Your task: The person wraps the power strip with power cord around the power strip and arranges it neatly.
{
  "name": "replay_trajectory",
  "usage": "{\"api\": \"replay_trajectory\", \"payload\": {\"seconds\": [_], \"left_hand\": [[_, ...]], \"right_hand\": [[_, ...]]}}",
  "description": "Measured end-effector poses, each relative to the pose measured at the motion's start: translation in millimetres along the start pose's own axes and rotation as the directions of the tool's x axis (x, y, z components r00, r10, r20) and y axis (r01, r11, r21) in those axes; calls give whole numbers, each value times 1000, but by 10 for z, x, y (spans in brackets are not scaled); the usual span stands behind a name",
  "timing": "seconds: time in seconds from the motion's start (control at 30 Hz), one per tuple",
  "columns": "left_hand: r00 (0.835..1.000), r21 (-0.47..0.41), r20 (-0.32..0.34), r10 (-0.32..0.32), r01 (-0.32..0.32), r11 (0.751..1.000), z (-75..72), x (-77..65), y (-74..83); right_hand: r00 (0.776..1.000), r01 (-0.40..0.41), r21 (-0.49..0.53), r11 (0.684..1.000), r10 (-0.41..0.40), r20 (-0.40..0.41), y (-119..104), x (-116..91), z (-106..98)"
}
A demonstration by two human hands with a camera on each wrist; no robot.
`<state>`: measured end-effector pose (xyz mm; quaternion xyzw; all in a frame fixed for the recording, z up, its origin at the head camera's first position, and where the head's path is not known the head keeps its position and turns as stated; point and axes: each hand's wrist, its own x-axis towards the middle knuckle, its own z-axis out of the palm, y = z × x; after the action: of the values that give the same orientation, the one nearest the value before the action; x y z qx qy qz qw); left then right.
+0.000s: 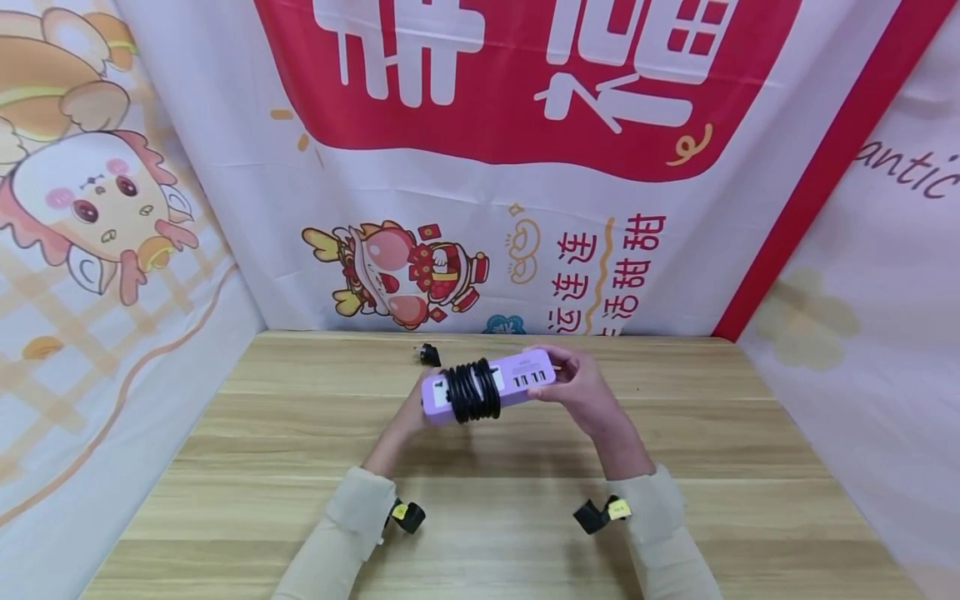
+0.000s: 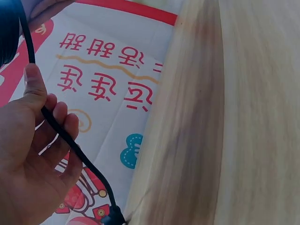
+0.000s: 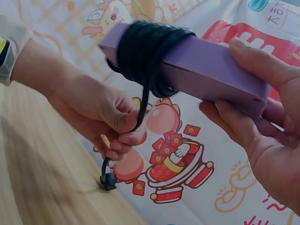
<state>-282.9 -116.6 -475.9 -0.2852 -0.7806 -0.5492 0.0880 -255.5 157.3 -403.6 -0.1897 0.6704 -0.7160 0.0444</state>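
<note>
A purple power strip [image 1: 517, 377] with white socket faces and several USB ports is held above the table, its black cord [image 1: 474, 392] wound in several turns around one half. My right hand [image 1: 581, 392] grips the unwrapped end, thumb on one side and fingers on the other, as the right wrist view shows. Below the coil, my left hand [image 3: 101, 112] pinches the free length of cord [image 2: 70, 140] between thumb and fingers. From there the cord hangs to the black plug [image 1: 429, 355], which is at the table near its back edge. In the head view the strip partly hides the left hand.
The wooden table [image 1: 487, 517] reaches back to a printed cloth [image 1: 420, 183] with red and white lettering. Cloth walls stand at left [image 1: 82, 333] and right [image 1: 847, 317]. Black straps with yellow tags [image 1: 408, 515] sit at both cuffs.
</note>
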Motion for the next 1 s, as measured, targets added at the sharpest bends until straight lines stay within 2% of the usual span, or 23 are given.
{"api": "replay_trajectory", "payload": {"seconds": [0.13,0.23,0.37,0.47,0.63,0.7,0.9,1.0], "left_hand": [[989,101,90,115,-124,987,-20,122,-9],[991,257,100,94,-116,959,-37,185,17],[996,348,88,5,-36,937,-59,195,77],[996,379,93,-13,-23,925,-67,181,111],[992,437,113,53,-98,894,-73,176,171],[991,461,120,61,-110,881,-72,177,213],[995,534,92,29,-74,842,-57,173,384],[998,550,66,23,-55,833,-49,166,457]], "right_hand": [[995,14,-79,997,-6,103,15,-16,-3],[983,47,-166,985,-16,184,24,-19,-6],[972,86,-290,953,-16,233,40,-9,-18],[969,85,-339,937,2,248,50,-3,-30],[967,67,-392,917,36,251,46,-2,-32],[968,68,-427,902,44,247,38,-3,-21],[971,81,-550,831,59,232,45,5,44],[976,77,-575,815,56,210,67,10,68]]}}
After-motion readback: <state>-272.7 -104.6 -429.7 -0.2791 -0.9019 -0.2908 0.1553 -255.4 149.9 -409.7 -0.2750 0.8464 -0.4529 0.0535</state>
